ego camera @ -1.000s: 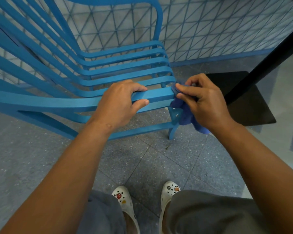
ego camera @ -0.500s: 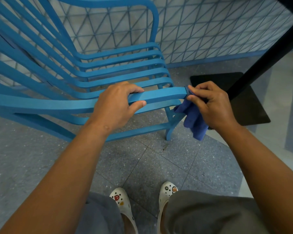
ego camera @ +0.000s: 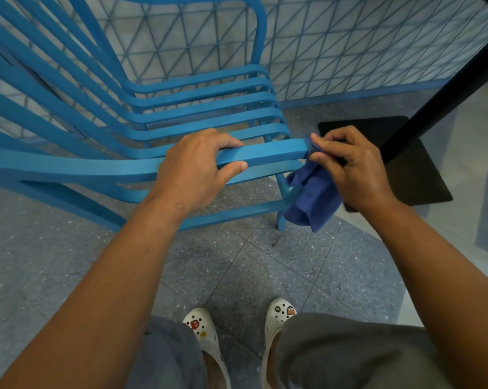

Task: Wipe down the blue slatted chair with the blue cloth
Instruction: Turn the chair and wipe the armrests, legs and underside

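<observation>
Chair: one blue slatted chair [ego camera: 198,110], filling ten to twelve o'clock.
Left hand [ego camera: 193,171]: wrapped around the nearest slat.
Right hand [ego camera: 355,169]: at three o'clock of the left, pinching one blue cloth [ego camera: 311,200] against that slat's end.
Shoes: two white clogs [ego camera: 206,332], six o'clock.

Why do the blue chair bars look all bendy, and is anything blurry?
Head view: the wide-angle lens bows the blue slatted chair and patterned wall near the edges. Focus is sharp on the left hand, right hand and blue cloth; light is soft, with a faint sheen on the front slat.
</observation>
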Available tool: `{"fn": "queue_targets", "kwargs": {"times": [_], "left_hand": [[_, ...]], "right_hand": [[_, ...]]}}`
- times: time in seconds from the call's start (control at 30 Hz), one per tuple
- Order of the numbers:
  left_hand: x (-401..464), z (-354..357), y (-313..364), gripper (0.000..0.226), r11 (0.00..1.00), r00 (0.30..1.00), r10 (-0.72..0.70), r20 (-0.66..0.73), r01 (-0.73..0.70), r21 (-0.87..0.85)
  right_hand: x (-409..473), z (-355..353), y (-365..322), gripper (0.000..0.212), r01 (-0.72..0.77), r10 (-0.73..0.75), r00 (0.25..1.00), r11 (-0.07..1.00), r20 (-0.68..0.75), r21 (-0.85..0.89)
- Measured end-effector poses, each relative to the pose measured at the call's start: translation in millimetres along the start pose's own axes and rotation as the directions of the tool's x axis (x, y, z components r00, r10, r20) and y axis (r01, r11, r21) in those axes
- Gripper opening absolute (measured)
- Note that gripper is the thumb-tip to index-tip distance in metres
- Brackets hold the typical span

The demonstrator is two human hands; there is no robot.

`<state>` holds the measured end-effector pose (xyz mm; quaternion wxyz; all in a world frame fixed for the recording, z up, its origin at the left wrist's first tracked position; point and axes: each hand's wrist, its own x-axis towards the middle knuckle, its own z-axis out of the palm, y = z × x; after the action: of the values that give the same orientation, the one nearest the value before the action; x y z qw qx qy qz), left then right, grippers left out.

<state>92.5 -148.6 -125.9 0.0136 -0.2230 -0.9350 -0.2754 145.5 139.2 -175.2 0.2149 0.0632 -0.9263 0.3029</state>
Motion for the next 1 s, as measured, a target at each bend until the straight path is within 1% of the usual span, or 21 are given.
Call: {"fn": "queue_targets", "kwargs": {"times": [0.13, 0.2, 0.3, 0.5, 0.57, 0.7, 0.8, 0.9, 1.0], "left_hand": [[1, -1, 1, 0.037, 1.000, 1.000, 0.000, -0.002, 0.000, -0.001], [1, -1, 1, 0.037, 1.000, 1.000, -0.002, -0.002, 0.002, -0.002], [0, -2, 1, 0.036, 1.000, 1.000, -0.001, 0.003, 0.001, 0.001], [0, -1, 3, 0.036, 1.000, 1.000, -0.003, 0.015, 0.003, 0.028], [0, 0, 4, 0.036, 0.999, 1.000, 0.000, 0.019, -0.001, 0.036], [1, 0, 7, 0.036, 0.998, 1.000, 0.010, 0.021, -0.012, 0.055], [4, 1, 14, 0.034, 0.997, 0.999, 0.034, 0.034, -0.036, 0.069], [11, 6, 27, 0.032, 0.995, 0.996, 0.061, 0.062, -0.066, 0.078], [19, 16, 44, 0.034, 0.995, 0.994, 0.080, 0.078, -0.084, 0.061]], "right_hand": [[-12, -2, 17, 0.032, -0.107, 0.108, 0.994, 0.993, 0.007, -0.043], [-13, -4, 16, 0.031, -0.110, 0.112, 0.993, 0.993, 0.028, -0.053], [-10, -10, 5, 0.029, -0.083, 0.087, 0.994, 0.993, 0.061, -0.078], [2, 4, -22, 0.031, 0.065, -0.064, 0.998, 0.996, 0.015, -0.062], [3, 9, -22, 0.033, 0.077, -0.077, 0.997, 0.997, 0.004, -0.026], [1, 9, -12, 0.033, 0.024, -0.023, 0.999, 1.000, -0.042, 0.011], [-4, 9, 0, 0.035, -0.052, 0.053, 0.996, 0.999, -0.065, 0.014], [-16, 8, 13, 0.034, -0.150, 0.149, 0.988, 0.988, -0.046, -0.024], [-28, 12, 25, 0.025, -0.235, 0.236, 0.971, 0.971, 0.021, -0.044]]}}
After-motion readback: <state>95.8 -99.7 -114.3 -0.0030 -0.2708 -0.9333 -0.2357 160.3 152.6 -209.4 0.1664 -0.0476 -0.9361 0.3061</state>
